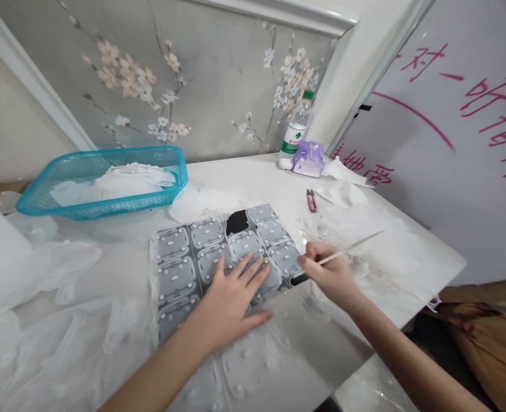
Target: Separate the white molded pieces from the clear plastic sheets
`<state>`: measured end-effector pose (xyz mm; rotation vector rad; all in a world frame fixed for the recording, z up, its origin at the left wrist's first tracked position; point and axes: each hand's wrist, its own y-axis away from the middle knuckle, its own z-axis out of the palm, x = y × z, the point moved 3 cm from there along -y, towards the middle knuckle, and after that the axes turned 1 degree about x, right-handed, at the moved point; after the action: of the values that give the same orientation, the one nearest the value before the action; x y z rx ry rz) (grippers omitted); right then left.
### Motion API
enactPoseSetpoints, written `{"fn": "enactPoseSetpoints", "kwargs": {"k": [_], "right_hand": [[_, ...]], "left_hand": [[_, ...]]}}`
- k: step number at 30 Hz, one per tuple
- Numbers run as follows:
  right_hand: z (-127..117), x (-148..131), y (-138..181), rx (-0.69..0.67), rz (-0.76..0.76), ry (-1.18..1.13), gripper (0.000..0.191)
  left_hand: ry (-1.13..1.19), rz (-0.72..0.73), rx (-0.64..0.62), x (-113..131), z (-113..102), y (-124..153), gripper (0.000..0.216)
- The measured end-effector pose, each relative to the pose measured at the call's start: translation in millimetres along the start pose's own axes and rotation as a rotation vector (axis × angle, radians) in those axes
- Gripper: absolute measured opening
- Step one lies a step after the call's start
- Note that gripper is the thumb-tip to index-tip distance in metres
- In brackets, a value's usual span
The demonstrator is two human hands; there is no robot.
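My left hand [233, 300] lies flat with fingers spread on a grey sheet of moulded, rounded-square pieces [176, 278] in rows. At the sheet's right edge, my right hand [330, 272] is closed around a thin pale stick [360, 243]. The stick's rear end points up and to the right; its other end is hidden by the fingers. One square in the back row shows a bare black patch [237, 222]. A second dark patch [298, 279] shows just below my right fingertips. Translucent film [253, 366] covers the nearer part of the sheet.
A blue basket [102, 207] holding thin white pieces [135, 180] stands at the back left. Crumpled translucent film [64, 320] covers the left side. Small red-handled snips [311, 201], a purple wipes pack [308, 159], a water bottle [295, 134] and white tissue [343, 191] lie toward the back right.
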<state>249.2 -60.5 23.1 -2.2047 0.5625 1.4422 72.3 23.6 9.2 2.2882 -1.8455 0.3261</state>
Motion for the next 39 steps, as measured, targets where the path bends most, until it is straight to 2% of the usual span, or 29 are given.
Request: {"fn": "enactPoseSetpoints", "kwargs": {"k": [3, 7, 15, 23, 33, 39], "right_hand": [[21, -3, 13, -0.047, -0.005, -0.022, 0.029], [32, -2, 15, -0.070, -0.016, -0.031, 0.028], [36, 9, 10, -0.102, -0.029, -0.022, 0.027], [42, 11, 13, -0.148, -0.075, 0.020, 0.027], [37, -12, 3, -0.475, -0.230, 0.158, 0.025], [29, -8, -5, -0.503, -0.239, 0.192, 0.027]], "left_hand": [[0.020, -0.035, 0.015, -5, 6, 1, 0.072], [0.025, -0.072, 0.033, -12, 6, -6, 0.079], [-0.027, -0.086, 0.095, -15, 5, -6, 0.078], [-0.004, -0.084, 0.081, -16, 8, -5, 0.079], [0.033, -0.079, 0.060, -18, 9, -5, 0.080], [0.037, -0.095, 0.048, -16, 6, -4, 0.078]]}}
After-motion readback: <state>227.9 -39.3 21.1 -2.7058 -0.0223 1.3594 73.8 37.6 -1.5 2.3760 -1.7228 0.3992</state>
